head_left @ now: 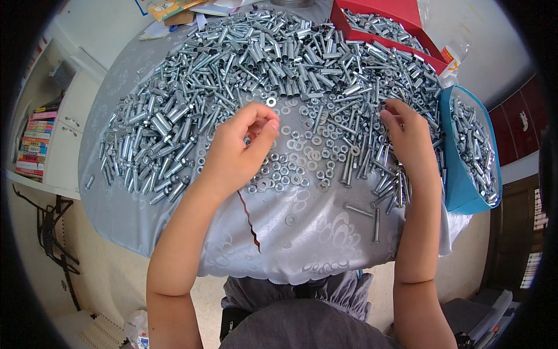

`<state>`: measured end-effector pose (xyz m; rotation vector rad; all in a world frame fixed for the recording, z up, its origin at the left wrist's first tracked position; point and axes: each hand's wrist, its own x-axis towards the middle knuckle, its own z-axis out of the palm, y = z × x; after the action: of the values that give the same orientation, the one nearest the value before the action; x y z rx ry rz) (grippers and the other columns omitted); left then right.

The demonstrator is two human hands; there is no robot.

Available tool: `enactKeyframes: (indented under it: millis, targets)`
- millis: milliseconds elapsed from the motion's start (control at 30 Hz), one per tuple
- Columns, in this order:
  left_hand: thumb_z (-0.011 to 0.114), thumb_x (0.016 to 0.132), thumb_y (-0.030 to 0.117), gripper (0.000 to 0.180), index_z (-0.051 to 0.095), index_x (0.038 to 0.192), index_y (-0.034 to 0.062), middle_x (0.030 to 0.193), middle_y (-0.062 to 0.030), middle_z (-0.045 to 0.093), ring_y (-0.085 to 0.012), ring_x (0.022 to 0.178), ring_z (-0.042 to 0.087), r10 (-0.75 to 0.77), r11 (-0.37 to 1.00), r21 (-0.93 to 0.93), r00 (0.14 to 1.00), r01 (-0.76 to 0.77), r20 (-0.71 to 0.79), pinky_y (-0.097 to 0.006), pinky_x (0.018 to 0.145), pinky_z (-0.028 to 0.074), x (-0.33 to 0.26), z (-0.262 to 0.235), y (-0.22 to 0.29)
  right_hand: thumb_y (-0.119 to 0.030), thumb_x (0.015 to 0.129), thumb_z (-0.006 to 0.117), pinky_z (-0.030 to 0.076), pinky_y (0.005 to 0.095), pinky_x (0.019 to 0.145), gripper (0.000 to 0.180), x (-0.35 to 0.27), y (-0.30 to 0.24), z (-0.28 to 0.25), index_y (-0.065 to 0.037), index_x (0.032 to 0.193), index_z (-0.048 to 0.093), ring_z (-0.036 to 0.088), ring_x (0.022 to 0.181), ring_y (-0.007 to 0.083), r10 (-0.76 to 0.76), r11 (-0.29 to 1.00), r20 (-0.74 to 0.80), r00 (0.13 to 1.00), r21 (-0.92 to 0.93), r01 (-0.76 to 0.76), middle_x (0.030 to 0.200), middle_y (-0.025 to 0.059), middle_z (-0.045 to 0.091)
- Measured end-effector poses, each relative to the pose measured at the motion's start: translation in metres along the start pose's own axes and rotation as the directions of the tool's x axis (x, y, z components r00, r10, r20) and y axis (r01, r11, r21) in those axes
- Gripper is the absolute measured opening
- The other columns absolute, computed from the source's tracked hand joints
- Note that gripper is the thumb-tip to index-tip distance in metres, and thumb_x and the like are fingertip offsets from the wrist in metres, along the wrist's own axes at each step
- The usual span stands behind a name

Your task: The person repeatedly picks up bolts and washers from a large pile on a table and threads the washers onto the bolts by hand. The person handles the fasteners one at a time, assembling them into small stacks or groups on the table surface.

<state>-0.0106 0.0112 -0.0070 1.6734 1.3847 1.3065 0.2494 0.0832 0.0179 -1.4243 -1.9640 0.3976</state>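
Observation:
Above the middle of the table, my left hand point(244, 142) is closed with thumb and fingertips together; whatever they pinch, if anything, is hidden. A bright flat washer point(271, 102) shows just beyond its fingertips; I cannot tell whether they touch it. Below and right of that hand lie loose hex nuts point(284, 170) and more washers. My right hand point(407, 128) pinches with thumb and forefinger over the right side of the heap, on a small metal piece too small to make out. Long bolts point(349, 168) lie beside and under it.
A big heap of metal sleeves and sleeve anchors point(165, 125) covers the table's far and left parts. A red box point(427, 55) and a blue fabric bin point(462, 186), both with hardware, stand at right. The grey tablecloth point(273, 256) has a wavy slit.

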Motion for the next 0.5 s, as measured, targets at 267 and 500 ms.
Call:
enactKeyframes:
  millis: [267, 500]
  targets:
    - [0.058, 0.083, 0.01, 0.019, 0.058, 0.1, 0.0017, 0.087, -0.0034, 0.06, -0.009, 0.076, 0.056, 0.07, 0.997, 0.033, 0.99, -0.075, 0.125, -0.023, 0.069, 0.043, -0.004, 0.006, 0.015, -0.013, 0.088, 0.054, 0.048, 0.0232, 0.068, 0.023, -0.01, -0.038, 0.01, 0.001, 0.106, 0.057, 0.056, 0.078, 0.0086, -0.03, 0.716, 0.219, 0.975, 0.686, -0.132, 0.086, 0.0039, 0.06]
    - [0.067, 0.076, 0.019, 0.032, 0.06, 0.103, 0.0036, 0.098, -0.0088, 0.063, -0.0165, 0.078, 0.059, 0.057, 0.998, -0.016, 0.971, -0.054, 0.231, -0.028, 0.068, 0.046, -0.009, 0.014, 0.02, -0.015, 0.092, 0.048, 0.052, 0.0284, 0.071, 0.024, -0.025, -0.06, 0.029, 0.002, 0.108, 0.052, 0.059, 0.085, 0.0135, -0.198, 0.297, 0.401, 0.894, 0.894, -0.335, 0.092, 0.0078, 0.06]
